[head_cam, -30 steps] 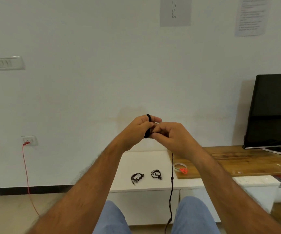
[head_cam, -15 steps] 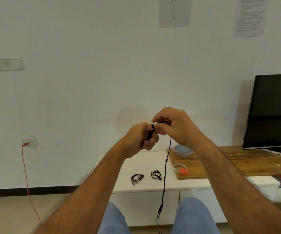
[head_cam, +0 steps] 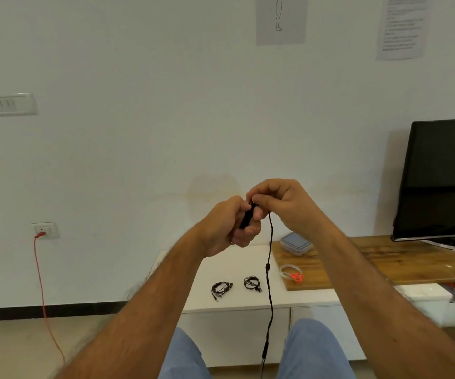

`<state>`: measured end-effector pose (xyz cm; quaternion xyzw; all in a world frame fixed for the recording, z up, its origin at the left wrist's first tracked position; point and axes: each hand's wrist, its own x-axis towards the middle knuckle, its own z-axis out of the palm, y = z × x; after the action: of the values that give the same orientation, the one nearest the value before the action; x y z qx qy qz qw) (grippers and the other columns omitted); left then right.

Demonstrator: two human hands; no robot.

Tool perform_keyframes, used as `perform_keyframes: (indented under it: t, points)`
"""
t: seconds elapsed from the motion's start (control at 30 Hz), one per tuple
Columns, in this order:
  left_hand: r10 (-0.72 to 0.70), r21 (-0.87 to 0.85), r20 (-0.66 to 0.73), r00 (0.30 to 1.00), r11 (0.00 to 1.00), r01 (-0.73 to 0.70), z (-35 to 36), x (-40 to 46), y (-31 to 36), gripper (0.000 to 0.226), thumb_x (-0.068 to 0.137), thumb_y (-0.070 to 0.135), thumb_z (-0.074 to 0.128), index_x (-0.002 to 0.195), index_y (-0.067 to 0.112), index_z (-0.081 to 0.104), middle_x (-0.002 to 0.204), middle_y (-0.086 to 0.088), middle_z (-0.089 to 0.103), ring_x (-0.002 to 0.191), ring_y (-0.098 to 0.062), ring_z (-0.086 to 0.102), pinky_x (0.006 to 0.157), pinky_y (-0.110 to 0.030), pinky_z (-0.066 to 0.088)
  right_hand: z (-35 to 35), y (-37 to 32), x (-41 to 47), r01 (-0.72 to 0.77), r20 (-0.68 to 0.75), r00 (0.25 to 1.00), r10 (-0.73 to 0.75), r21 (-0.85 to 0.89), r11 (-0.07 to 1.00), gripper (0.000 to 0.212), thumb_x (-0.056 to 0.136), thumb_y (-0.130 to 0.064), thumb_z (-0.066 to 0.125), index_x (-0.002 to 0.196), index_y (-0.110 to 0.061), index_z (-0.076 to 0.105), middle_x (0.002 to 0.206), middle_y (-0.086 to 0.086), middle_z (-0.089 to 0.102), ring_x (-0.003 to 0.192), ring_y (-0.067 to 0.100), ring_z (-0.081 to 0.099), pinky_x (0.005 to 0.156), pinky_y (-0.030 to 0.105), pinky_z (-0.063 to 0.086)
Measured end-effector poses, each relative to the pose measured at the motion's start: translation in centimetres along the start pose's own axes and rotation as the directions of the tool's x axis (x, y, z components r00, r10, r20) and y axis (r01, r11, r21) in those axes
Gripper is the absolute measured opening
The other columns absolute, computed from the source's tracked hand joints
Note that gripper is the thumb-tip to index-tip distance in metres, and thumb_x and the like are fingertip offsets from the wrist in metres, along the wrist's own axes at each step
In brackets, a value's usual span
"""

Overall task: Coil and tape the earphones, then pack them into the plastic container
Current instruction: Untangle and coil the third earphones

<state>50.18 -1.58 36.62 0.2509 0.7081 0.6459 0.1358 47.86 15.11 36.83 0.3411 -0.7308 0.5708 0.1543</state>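
My left hand [head_cam: 227, 228] is closed around a black coil of earphone cable [head_cam: 248, 218], wound over its fingers. My right hand [head_cam: 283, 206] pinches the same cable just above the coil, and the loose end [head_cam: 269, 283] hangs straight down between my knees. Two coiled black earphones [head_cam: 221, 289] [head_cam: 252, 283] lie on the white cabinet top [head_cam: 182, 269]. The plastic container [head_cam: 295, 243] with a bluish lid sits shut on the wooden board [head_cam: 371, 266]. A roll of clear tape [head_cam: 289, 270] and red-handled scissors [head_cam: 297, 277] lie near the board's front left corner.
A black TV [head_cam: 442, 179] stands on the right of the wooden board. A red cord [head_cam: 41, 283] hangs from a wall socket at the left down to the floor. My knees in blue jeans [head_cam: 316, 348] are close to the cabinet front.
My right hand went up from beside the left hand to above it, carrying the cable around the coil. The hanging end has got shorter and swung slightly.
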Motion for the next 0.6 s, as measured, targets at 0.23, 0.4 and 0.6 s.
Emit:
perform_keyframes:
  t: [0.23, 0.4, 0.6]
  points:
    - [0.039, 0.039, -0.035, 0.999, 0.999, -0.038, 0.5, -0.2, 0.1, 0.030, 0.094, 0.014, 0.018, 0.069, 0.015, 0.036, 0.051, -0.001, 0.042, 0.047, -0.013, 0.019, 0.046, -0.024, 0.020, 0.1, 1.4, -0.3, -0.098, 0.060, 0.995, 0.082, 0.348, 0.932, 0.015, 0.085, -0.013, 0.061, 0.086, -0.017, 0.075, 0.073, 0.006, 0.070, 0.076, 0.029, 0.058, 0.073, 0.037, 0.054]
    - [0.100, 0.028, -0.103, 0.990, 0.995, -0.098, 0.4, -0.2, 0.1, 0.032, 0.096, 0.014, 0.021, 0.069, 0.014, 0.040, 0.053, -0.002, 0.040, 0.048, -0.014, 0.019, 0.049, -0.028, 0.018, 0.0, 1.6, -0.4, -0.078, 0.081, 0.996, 0.048, 0.431, 0.899, 0.012, 0.087, -0.007, 0.065, 0.097, -0.009, 0.071, 0.079, 0.006, 0.073, 0.076, 0.019, 0.068, 0.073, 0.030, 0.056]
    - [0.123, 0.035, -0.138, 0.983, 0.992, -0.119, 0.1, -0.5, 0.1, 0.033, 0.095, 0.012, 0.023, 0.069, 0.014, 0.042, 0.053, -0.001, 0.038, 0.049, -0.014, 0.017, 0.049, -0.029, 0.015, 0.2, 1.6, -0.4, -0.101, 0.089, 0.994, 0.071, 0.407, 0.908, 0.017, 0.088, 0.001, 0.057, 0.101, -0.003, 0.065, 0.076, 0.000, 0.073, 0.068, 0.011, 0.066, 0.069, 0.026, 0.055]
